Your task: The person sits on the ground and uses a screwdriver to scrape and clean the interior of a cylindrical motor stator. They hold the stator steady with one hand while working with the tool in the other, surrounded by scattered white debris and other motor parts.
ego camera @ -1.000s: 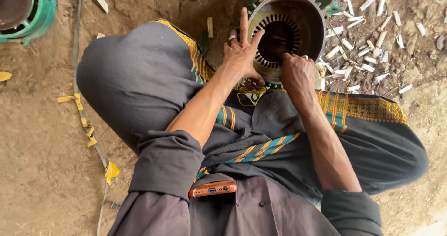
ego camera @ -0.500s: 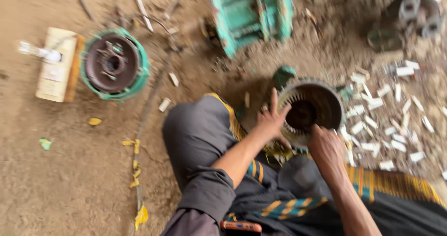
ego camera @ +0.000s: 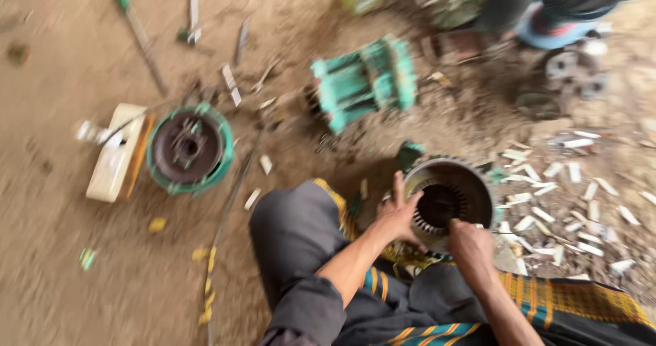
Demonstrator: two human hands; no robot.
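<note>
While the view blurs with head motion, the dirt floor (ego camera: 82, 278) fills most of it, littered with parts. Far of centre lies a green motor housing (ego camera: 362, 83) on its side; to the left sits a round green end cover (ego camera: 188, 148), touching a pale block (ego camera: 116, 158). The stator (ego camera: 447, 199) (a ring with dark slots inside) stands at the near right, propped just beyond the person's lap and between both hands. White slips (ego camera: 567, 202) are scattered to its right, yellow scraps (ego camera: 205, 284) near left.

The left hand (ego camera: 396, 216) is spread, fingers fanned, palm pressed against the stator's left rim. The right hand (ego camera: 471, 247) is closed at the near rim with its knuckles up; whether it pinches anything I cannot tell, since the fingertips are hidden.

My worry is that the stator, resting on loose ground and steadied by one flat palm, could roll or tip away if the right hand pulls hard. Fingers inside the bore might scrape on slot edges.
</note>
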